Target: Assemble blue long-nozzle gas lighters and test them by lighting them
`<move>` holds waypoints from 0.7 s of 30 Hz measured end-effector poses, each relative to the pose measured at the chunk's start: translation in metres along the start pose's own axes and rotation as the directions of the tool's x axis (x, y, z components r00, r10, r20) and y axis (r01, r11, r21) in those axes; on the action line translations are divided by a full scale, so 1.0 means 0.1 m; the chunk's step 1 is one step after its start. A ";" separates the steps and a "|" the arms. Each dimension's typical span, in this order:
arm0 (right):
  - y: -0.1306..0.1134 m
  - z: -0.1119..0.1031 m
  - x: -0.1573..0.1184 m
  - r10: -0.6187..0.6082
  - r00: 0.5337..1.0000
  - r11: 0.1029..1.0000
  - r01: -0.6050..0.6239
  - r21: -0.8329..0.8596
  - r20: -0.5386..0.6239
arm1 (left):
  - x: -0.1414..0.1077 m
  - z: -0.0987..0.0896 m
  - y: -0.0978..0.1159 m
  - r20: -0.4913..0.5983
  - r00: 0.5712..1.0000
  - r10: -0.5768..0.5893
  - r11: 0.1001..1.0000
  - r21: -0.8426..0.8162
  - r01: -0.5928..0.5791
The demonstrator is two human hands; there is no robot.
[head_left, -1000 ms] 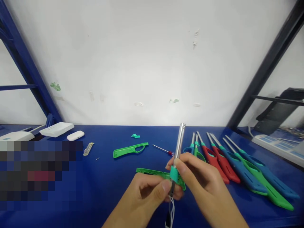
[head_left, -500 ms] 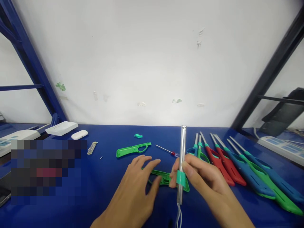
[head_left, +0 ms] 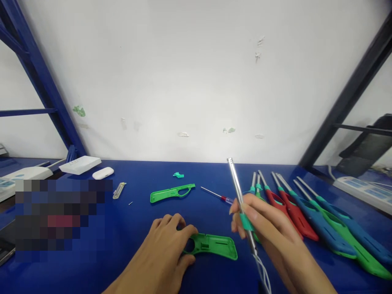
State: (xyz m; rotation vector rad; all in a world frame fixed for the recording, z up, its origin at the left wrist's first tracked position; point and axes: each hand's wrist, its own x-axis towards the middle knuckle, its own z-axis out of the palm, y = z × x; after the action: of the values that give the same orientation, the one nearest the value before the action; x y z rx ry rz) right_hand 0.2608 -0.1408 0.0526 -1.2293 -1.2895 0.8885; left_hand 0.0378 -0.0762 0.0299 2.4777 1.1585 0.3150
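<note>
In my right hand (head_left: 269, 228) is a silver metal lighter tube (head_left: 235, 179), pinched between thumb and fingers near its green collar (head_left: 246, 222). The tube leans to the left, and thin white wires (head_left: 261, 271) hang from its lower end. My left hand (head_left: 167, 249) has thumb and index finger about the loop end of a green lighter handle half (head_left: 219, 246), which lies inner side up; part of the loop is hidden by the fingers. Farther back lie a second green handle half (head_left: 165, 194), a small teal trigger piece (head_left: 178, 175) and a screwdriver (head_left: 216, 194).
Several assembled lighters in red (head_left: 283, 214), blue (head_left: 324, 230) and green (head_left: 358, 249) lie at the right. At left are a clear fuel tank (head_left: 119, 190), a tiny metal pin (head_left: 130, 203), a white case (head_left: 103, 173) and a white box (head_left: 80, 165). Power strips (head_left: 364, 194) flank the table.
My left hand has come down and closed on the near handle half, which has shifted slightly toward me. My right hand has moved right, tilting the metal tube to the left.
</note>
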 end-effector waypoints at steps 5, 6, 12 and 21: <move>-0.02 -0.04 -0.02 0.011 1.000 0.962 -0.011 -0.271 -0.002 | -0.02 -0.27 0.07 -0.330 0.941 -0.072 0.959 -0.283 -0.026; -0.01 -0.03 -0.02 0.004 1.000 0.942 0.005 -0.335 0.027 | -0.03 -0.34 0.11 -0.385 0.919 -0.091 0.930 -0.362 -0.060; 0.02 0.11 -0.03 -0.132 0.980 0.838 0.191 -0.511 0.150 | -0.09 -0.56 0.18 -0.418 0.892 -0.174 0.737 -0.656 -0.164; -0.03 0.14 0.00 -0.268 0.953 0.755 0.301 -0.583 0.144 | -0.09 -0.60 0.16 -0.407 0.890 -0.206 0.644 -0.741 -0.190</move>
State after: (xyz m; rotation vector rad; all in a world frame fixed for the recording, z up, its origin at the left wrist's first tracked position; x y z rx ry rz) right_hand 0.2468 -0.1389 0.0536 -1.4355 -1.8300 0.2797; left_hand 0.0214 -0.0776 0.0904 1.6443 0.9009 1.1858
